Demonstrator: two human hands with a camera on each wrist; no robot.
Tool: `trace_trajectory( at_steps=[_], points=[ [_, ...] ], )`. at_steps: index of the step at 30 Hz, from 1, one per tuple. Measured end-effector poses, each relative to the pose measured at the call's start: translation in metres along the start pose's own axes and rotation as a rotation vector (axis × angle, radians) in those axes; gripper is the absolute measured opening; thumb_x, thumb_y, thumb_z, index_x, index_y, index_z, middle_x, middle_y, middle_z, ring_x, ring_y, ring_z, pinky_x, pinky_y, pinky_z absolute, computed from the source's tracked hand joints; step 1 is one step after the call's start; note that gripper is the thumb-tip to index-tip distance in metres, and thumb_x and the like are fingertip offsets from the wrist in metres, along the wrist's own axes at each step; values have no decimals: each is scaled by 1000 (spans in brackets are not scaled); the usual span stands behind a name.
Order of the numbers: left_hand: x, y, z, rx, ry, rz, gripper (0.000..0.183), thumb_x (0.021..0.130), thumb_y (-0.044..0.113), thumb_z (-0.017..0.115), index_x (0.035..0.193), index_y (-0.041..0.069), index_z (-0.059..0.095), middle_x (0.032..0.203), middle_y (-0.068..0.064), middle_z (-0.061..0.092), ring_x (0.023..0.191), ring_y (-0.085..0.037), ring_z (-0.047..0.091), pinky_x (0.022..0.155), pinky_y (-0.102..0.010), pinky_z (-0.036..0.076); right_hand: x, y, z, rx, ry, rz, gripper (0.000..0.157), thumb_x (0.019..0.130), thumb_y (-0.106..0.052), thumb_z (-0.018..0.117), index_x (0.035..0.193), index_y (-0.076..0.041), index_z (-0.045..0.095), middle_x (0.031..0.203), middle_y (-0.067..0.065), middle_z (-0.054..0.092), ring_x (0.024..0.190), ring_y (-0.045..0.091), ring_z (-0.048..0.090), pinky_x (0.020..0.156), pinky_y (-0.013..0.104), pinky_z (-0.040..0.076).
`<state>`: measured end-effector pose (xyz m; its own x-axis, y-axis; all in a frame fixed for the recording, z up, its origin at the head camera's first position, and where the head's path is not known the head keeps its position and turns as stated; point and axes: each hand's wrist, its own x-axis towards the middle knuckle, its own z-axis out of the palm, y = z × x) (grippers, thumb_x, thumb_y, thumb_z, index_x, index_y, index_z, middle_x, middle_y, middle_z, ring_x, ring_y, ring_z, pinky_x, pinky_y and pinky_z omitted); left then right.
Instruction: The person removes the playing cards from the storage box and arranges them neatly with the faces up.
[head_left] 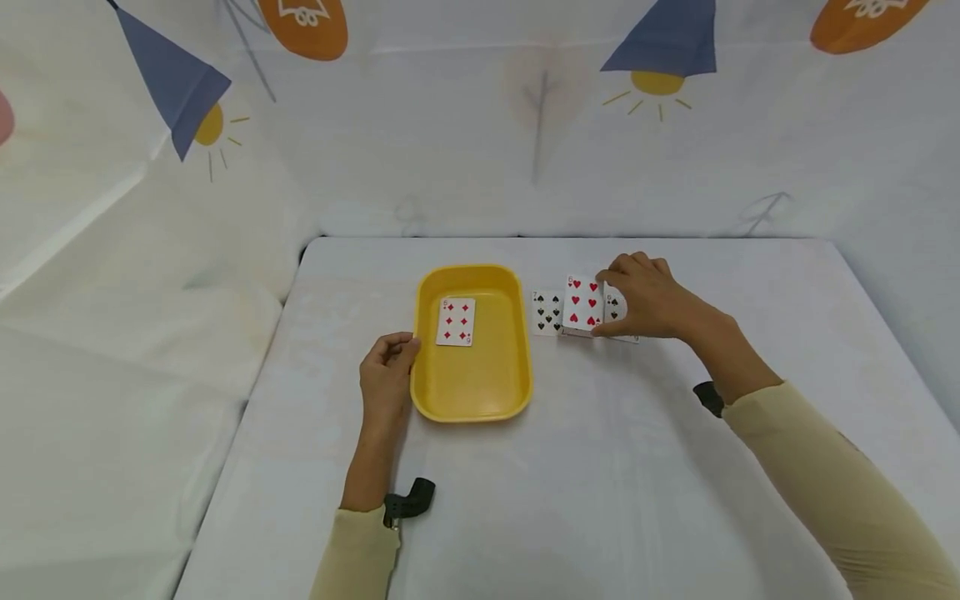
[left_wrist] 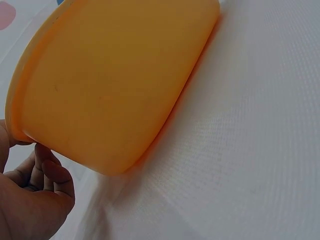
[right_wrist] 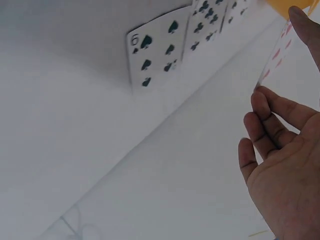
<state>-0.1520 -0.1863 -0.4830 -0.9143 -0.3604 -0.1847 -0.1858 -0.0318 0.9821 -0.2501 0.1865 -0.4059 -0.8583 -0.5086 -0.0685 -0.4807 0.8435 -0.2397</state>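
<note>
My left hand pinches the left rim of a yellow tray between thumb and fingers; in the left wrist view the tray wall fills the upper part. Inside the tray lies a six of diamonds, face up. My right hand pinches a six of hearts by opposite edges, to the right of the tray. The right wrist view has this card tilted, held above the table between thumb and fingertips. A six of spades lies below it, partly covered by the hand in the head view.
Beside the six of spades in the right wrist view is a clubs card. A black-suited card lies between the tray and the held card. White cloth covers the table, and a printed curtain hangs behind its far edge.
</note>
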Motion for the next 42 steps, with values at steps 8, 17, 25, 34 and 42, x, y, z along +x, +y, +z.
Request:
trace_trajectory(
  at_steps=[8, 17, 25, 34, 42],
  points=[
    [0, 0, 0, -12, 3, 3, 28, 95, 28, 70, 114, 7, 66, 106, -10, 59, 90, -22, 57, 77, -22, 54, -19, 33, 5, 0, -16, 73, 84, 71, -46, 89, 133, 1, 57, 126, 19, 51, 120, 38, 39, 98, 57, 27],
    [1, -2, -1, -20, 6, 9, 29, 95, 28, 71, 114, 7, 66, 106, -10, 59, 90, -21, 57, 76, -22, 54, -40, 67, 6, 8, -44, 123, 85, 72, -47, 88, 132, 4, 56, 126, 25, 49, 119, 44, 38, 95, 61, 28],
    [1, -2, -1, -26, 6, 18, 28, 94, 27, 72, 113, 7, 66, 105, -10, 59, 90, -21, 57, 75, -21, 54, -51, 93, 13, 1, -69, 176, 85, 71, -45, 88, 132, 5, 55, 126, 28, 47, 118, 47, 37, 94, 63, 29],
    [1, -3, -1, -5, 7, 27, 29, 95, 29, 71, 114, 7, 66, 106, -10, 59, 90, -21, 57, 76, -21, 53, -54, 106, 20, 17, -87, 181, 87, 71, -48, 88, 132, 5, 55, 126, 27, 47, 118, 46, 37, 93, 62, 30],
    [1, -4, 1, -10, 6, 36, 29, 95, 28, 71, 113, 7, 66, 105, -10, 59, 90, -21, 57, 74, -21, 53, -51, 105, 24, 18, -98, 174, 84, 70, -42, 90, 130, 6, 56, 123, 27, 49, 117, 47, 38, 92, 63, 31]
  ],
)
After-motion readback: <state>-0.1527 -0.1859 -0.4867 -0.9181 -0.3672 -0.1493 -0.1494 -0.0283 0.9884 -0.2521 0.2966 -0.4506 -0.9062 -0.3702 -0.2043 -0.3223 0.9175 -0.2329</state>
